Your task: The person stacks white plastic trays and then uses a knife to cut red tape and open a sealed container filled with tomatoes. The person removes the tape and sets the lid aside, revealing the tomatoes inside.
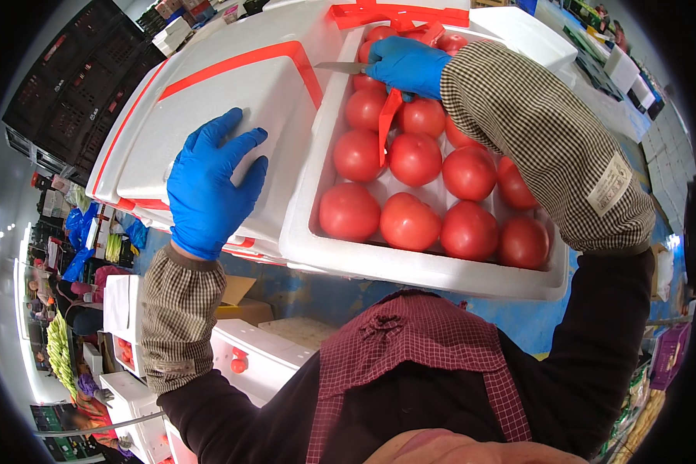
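My left hand (215,182), in a blue glove, hovers over or rests on a closed white foam box (278,100) edged with red tape; its fingers are spread and hold nothing. My right hand (410,66), also gloved in blue, is closed round a knife (340,68) whose blade points left. A loose strip of red tape (389,120) hangs below that hand; whether the fingers grip it too I cannot tell. Beneath is an open white foam box (417,271) with rows of red tomatoes (415,159). The right hand and sleeve hide some of them.
Black crates (77,85) are stacked at the far left. Behind the open box lies another white foam piece (510,35). White boxes (259,352) with some tomatoes stand lower left on the blue floor. Other people (93,421) are at the left edge, near green vegetables (59,352).
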Demonstrator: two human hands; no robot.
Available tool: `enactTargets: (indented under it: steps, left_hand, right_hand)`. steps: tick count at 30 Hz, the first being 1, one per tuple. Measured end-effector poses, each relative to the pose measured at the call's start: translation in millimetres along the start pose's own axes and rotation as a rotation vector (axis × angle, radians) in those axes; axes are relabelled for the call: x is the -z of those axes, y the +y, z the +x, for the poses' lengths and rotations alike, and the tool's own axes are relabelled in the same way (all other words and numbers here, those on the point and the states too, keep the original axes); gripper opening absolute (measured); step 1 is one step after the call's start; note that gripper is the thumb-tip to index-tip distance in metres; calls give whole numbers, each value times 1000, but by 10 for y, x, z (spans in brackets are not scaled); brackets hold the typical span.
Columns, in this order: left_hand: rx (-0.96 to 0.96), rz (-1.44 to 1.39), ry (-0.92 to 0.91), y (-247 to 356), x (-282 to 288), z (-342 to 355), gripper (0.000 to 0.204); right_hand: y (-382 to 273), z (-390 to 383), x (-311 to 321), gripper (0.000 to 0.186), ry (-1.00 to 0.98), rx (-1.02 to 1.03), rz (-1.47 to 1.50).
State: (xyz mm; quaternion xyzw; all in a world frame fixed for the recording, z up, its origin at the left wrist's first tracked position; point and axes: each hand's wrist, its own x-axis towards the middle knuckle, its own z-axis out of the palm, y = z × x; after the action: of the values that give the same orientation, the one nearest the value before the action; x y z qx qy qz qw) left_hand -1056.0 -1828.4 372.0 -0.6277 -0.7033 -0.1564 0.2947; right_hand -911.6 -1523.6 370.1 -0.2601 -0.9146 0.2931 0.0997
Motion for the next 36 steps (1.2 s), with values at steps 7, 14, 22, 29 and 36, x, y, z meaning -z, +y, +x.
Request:
enactTargets:
  steps: [7,14,22,29,36]
  left_hand:
    - [-7,-3,9,-37,-20,-18,32]
    - [13,1,-13,-23,-22,-11,32]
    - [14,-11,-13,-16,-26,-7,35]
    - [19,-21,-19,-6,-14,9,34]
    - [12,-14,-13,-13,-20,11,35]
  right_hand:
    - [35,-323,134,25,195,421,-614]
    - [206,-155,139,35,372,653,-959]
    - [190,25,429,29,268,892,-835]
    - [68,-42,480,35,67,400,-318]
    - [59,70,499,40,178,829,-831]
